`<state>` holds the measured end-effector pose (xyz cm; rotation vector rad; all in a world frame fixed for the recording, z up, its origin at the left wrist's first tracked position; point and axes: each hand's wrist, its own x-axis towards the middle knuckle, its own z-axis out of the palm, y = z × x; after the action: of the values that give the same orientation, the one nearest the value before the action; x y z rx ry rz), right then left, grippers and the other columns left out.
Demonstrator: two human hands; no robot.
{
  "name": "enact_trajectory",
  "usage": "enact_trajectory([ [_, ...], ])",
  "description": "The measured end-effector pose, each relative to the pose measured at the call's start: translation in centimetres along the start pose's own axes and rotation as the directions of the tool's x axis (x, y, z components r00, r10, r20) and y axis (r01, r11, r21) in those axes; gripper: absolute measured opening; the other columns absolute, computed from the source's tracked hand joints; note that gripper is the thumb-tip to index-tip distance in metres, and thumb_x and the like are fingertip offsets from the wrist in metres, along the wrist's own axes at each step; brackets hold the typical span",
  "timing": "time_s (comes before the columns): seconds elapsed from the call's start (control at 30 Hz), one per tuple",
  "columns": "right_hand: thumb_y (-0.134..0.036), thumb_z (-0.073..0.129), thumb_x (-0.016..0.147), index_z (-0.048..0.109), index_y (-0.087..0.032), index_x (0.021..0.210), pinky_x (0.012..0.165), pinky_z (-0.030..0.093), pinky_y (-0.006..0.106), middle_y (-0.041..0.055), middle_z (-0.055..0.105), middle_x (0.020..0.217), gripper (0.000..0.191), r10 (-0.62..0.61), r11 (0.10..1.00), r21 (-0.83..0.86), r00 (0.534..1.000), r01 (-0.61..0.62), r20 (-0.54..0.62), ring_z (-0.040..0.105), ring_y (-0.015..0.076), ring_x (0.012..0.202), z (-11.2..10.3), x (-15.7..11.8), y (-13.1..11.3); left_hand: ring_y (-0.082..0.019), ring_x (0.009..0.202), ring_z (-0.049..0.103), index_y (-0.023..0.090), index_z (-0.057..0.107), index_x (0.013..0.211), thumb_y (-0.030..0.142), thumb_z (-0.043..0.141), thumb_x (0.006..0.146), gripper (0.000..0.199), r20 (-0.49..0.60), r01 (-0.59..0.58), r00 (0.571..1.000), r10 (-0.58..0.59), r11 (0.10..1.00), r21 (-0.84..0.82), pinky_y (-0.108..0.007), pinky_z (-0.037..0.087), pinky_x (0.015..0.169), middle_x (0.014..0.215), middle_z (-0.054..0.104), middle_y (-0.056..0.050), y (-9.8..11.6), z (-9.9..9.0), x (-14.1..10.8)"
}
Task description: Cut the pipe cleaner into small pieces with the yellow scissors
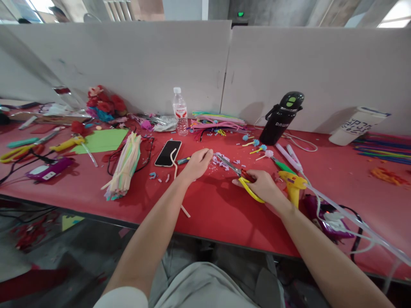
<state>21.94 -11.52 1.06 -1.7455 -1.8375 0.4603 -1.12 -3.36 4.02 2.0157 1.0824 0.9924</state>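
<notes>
My right hand [260, 186] grips a pair of scissors [245, 184] with yellow and red handles. The blades point up and left, over a scatter of small lilac snippets [221, 161]. On the other side of that pile, my left hand [201, 163] is closed, thumb and fingertips pinched together near the scissor tips. Whatever sits in the pinch is too small to make out. A bent cream pipe cleaner [175, 164] lies partly across the phone [168, 153], and a cream end shows below my left forearm. Near my left wrist is a dark green stick-like item [183, 161].
At left lie a bundle of pale pipe cleaners [126, 164] and green paper [102, 140]. Behind stand a water bottle [180, 111] and a black flask [281, 119]. A yellow glue gun [293, 186] with cables is right of my right hand. Small pompom pieces [256, 142] lie before the flask.
</notes>
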Motion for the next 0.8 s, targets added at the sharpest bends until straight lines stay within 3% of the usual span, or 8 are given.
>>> enact_trajectory([
  [0.27,-0.072,0.059,0.063,0.031,-0.018,0.054,0.044,0.019,0.021,-0.0045,0.026,0.055,0.061,0.001,1.0,-0.028,1.0,-0.001,-0.003,0.022,0.0076,0.053,-0.11,0.19,-0.05,-0.011,0.059,0.039,0.017,0.043,0.068,0.043,0.031,0.092,0.038,0.005,-0.005,1.0,0.005,1.0,0.009,-0.025,0.029,0.058,0.062,0.043,0.001,-0.22,0.09,0.04],
  [0.5,-0.069,0.06,0.064,0.034,-0.018,0.055,0.044,0.019,0.021,-0.0042,0.028,0.056,0.058,-0.001,1.0,-0.027,0.999,0.0,-0.052,0.024,0.0074,0.052,0.03,0.24,0.24,-0.01,0.058,0.039,0.017,0.042,0.067,0.043,0.031,0.092,0.038,0.004,0.002,1.0,-0.002,1.0,0.011,-0.025,0.029,0.058,0.061,0.042,0.002,0.06,-0.02,-0.01],
  [0.8,-0.064,0.063,0.065,0.033,-0.018,0.055,0.044,0.019,0.021,-0.005,0.027,0.055,0.055,-0.003,1.0,-0.024,1.0,0.003,-0.017,0.023,0.0077,0.054,-0.02,0.09,0.08,-0.011,0.057,0.039,0.017,0.041,0.067,0.044,0.03,0.092,0.039,0.003,0.008,1.0,-0.008,1.0,0.009,-0.026,0.029,0.058,0.061,0.041,0.002,0.01,-0.01,0.02],
])
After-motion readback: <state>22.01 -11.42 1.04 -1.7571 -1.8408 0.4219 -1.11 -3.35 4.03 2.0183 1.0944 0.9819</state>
